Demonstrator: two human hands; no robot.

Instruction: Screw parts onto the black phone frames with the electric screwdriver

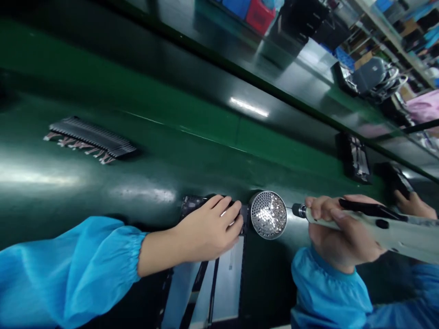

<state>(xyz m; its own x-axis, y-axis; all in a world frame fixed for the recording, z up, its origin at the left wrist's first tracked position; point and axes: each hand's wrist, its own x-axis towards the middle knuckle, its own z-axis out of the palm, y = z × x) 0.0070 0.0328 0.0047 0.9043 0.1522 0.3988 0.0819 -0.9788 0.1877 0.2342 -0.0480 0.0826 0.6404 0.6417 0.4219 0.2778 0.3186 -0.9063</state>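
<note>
My left hand rests with curled fingers on the top edge of a flat dark device panel that lies on the green belt. My right hand is wrapped round a white electric screwdriver, its tip pointing left toward a round metal dish full of small screws. The dish stands between my two hands, just right of the panel's upper corner. Both arms wear blue sleeves.
A stack of dark flat parts lies at the far left of the belt. Two more dark devices sit further along at the right, where another person's hand shows. Shelves and coloured bins stand behind.
</note>
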